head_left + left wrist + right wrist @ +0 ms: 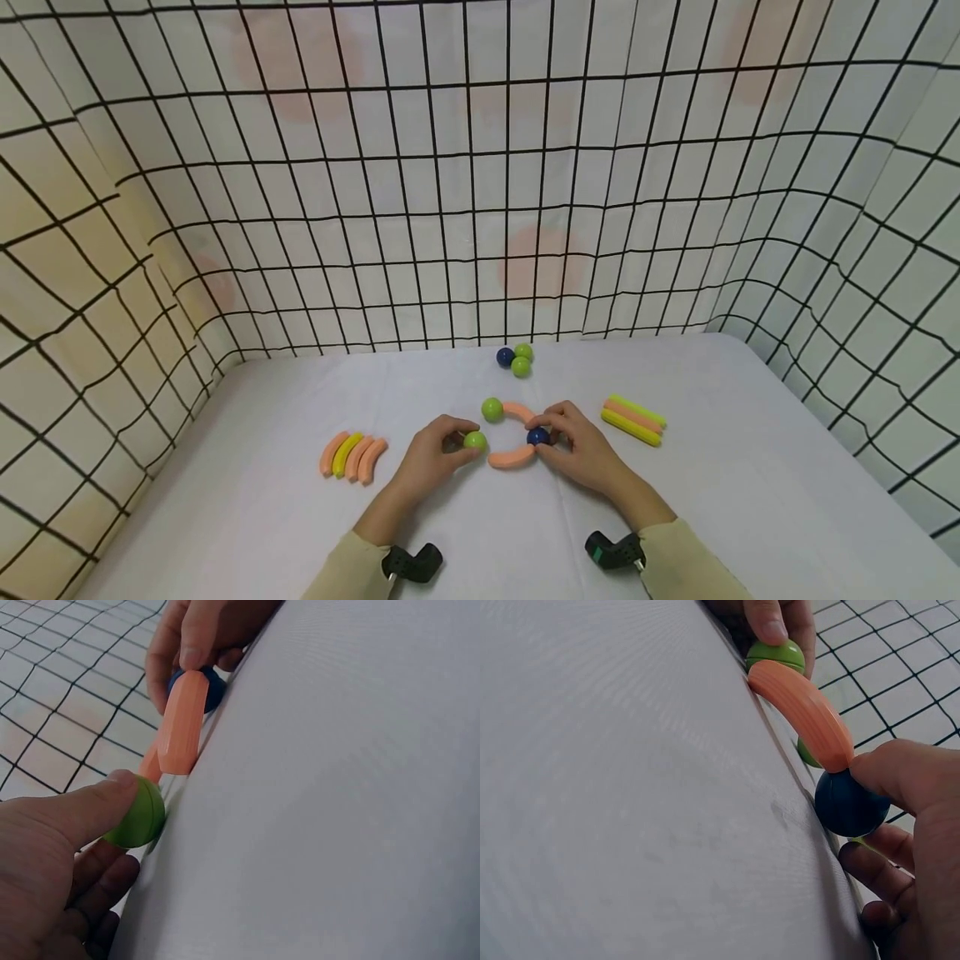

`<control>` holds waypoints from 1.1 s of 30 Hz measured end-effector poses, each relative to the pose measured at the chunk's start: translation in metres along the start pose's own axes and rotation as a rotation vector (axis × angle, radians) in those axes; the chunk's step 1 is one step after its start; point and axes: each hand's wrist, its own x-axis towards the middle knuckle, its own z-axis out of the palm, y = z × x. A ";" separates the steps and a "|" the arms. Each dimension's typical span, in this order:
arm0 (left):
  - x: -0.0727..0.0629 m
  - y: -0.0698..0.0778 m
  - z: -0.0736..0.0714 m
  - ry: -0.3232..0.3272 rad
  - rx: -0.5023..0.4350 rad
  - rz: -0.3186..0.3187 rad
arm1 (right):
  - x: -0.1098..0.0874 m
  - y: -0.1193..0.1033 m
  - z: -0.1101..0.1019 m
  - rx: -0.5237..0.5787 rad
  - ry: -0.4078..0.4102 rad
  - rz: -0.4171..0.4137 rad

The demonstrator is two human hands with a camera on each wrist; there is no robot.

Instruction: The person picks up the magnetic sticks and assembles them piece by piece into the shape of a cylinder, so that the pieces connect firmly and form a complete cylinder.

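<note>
My left hand point(431, 454) pinches a green ball point(475, 441) between thumb and fingers, just above or on the cloth. Opposite, my right hand point(588, 454) holds a blue ball point(537, 437) with curled fingers. A curved orange stick point(512, 457) meets the blue ball at the near side; its other end stands apart from the left hand's ball. Behind, a second curved orange stick point(517, 409) runs from another green ball point(492, 409) toward the right fingertips, which partly hide its end. In the right wrist view, the thumb touches where the near stick point(806, 712) joins the blue ball point(847, 806).
At left lie several curved sticks point(354, 457), orange and one yellow, side by side. Straight yellow-green and orange sticks point(633, 420) lie at right. Two green balls and a blue one point(506, 357) sit at the back. Black netting point(510, 208) encloses the white-covered table point(247, 517).
</note>
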 end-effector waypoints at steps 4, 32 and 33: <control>0.001 0.000 0.001 0.000 0.005 0.015 | -0.001 -0.001 -0.002 0.001 0.002 -0.029; -0.003 0.002 0.001 0.000 0.006 0.042 | -0.001 -0.008 0.001 -0.073 -0.080 -0.053; -0.003 0.002 0.000 -0.004 0.008 0.038 | -0.001 -0.008 0.001 -0.066 -0.083 -0.049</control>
